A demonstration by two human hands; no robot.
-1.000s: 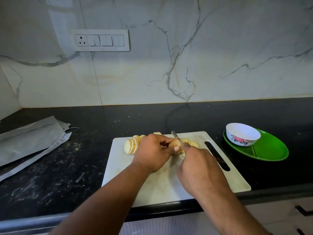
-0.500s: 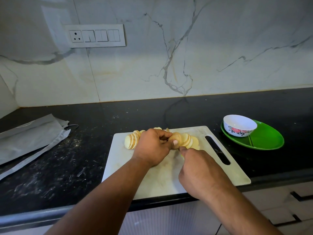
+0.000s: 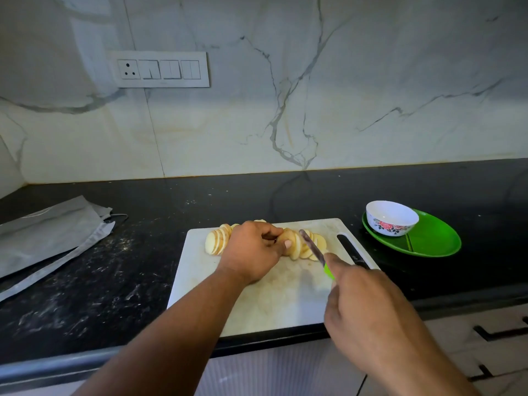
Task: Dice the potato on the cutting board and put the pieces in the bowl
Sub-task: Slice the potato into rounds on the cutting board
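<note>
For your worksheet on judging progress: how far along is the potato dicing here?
Done: the potato is cut into round slices fanned across the cutting board. In hand: the left hand holds the slices; the right hand grips a green-handled knife. Left: cutting slices into dice and filling the floral bowl, which shows no pieces.

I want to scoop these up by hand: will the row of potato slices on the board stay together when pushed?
Probably not: the potato slices lean loosely fanned, so they would likely topple flat. Cut faces look moist, likely slippery on the smooth cutting board.
</note>
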